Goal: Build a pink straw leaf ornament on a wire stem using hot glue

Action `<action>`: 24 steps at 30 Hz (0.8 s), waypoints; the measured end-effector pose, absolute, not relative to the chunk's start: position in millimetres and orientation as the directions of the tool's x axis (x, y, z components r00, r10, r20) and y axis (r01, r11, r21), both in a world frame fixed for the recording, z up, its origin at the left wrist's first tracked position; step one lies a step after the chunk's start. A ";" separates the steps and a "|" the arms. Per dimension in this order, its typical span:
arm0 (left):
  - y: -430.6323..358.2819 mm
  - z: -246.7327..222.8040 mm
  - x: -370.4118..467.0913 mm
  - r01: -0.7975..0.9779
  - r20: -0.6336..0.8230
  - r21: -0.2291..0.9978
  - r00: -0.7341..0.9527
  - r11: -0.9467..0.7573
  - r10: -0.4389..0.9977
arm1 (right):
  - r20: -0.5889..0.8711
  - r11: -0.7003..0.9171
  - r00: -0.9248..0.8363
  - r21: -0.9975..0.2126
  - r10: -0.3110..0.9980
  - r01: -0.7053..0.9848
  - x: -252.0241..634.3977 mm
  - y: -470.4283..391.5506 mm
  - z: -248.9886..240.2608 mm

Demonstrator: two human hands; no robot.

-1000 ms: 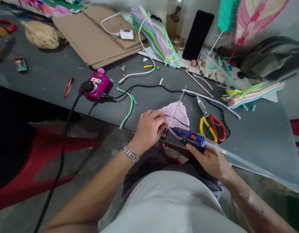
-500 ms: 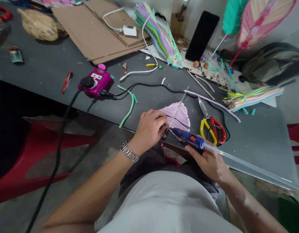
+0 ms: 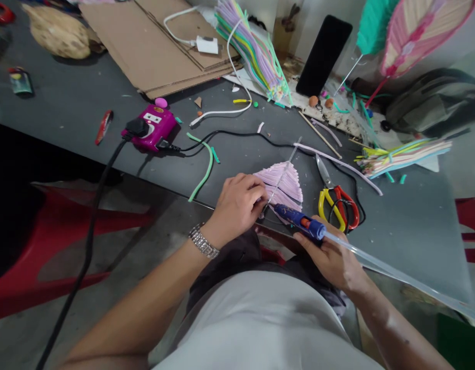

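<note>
A lilac leaf of pipe cleaners [image 3: 282, 177] lies at the table's front edge, a thin pale stem running along its middle. My left hand [image 3: 242, 201] is closed at the leaf's lower left side, its fingertips pinched on the edge; what exactly they grip is hidden. Wrapped in my right hand [image 3: 331, 252] is a blue glue gun [image 3: 302, 222], its nozzle pointing left at the leaf's lower stem, close to my left fingertips. From its back a long clear glue stick [image 3: 376, 258] extends right. Scissors [image 3: 335, 198] with yellow and red handles rest just right of the leaf.
A purple power socket [image 3: 156, 126] with black cables sits left of centre. Cardboard [image 3: 156, 56], a pipe cleaner bundle [image 3: 252, 51] and a phone [image 3: 324, 56] stand along the back. Another bundle [image 3: 402, 156] lies right. A green pipe cleaner [image 3: 204, 177] lies near the front edge.
Both hands, the leaf and the glue gun keep nearly the same places. The view has shifted very slightly, and the glue stick's far end sits a little lower.
</note>
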State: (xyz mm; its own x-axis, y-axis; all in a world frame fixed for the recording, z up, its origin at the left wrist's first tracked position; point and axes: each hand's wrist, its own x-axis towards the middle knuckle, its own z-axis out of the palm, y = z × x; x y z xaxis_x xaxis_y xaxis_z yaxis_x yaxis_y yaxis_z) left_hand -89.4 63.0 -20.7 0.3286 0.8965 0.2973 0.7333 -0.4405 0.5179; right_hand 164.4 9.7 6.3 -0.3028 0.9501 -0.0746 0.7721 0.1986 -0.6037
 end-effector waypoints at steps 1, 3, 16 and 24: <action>62.8 -20.4 -89.6 0.732 0.299 0.516 0.333 -0.445 0.894 | -0.070 0.202 -0.305 -0.607 0.950 0.769 164.3 9.9 6.3; 62.6 -20.1 -90.0 0.729 0.302 0.517 0.336 -0.449 0.892 | -0.063 0.210 -0.313 -0.614 0.948 0.761 163.8 10.4 6.8; 63.4 -18.6 -88.1 0.733 0.286 0.533 0.313 -0.422 0.906 | -0.097 0.206 -0.340 -0.631 0.935 0.748 160.1 12.8 14.3; 63.5 -17.9 -86.7 0.738 0.285 0.534 0.301 -0.412 0.910 | -0.107 0.211 -0.349 -0.623 0.931 0.754 160.8 13.2 14.9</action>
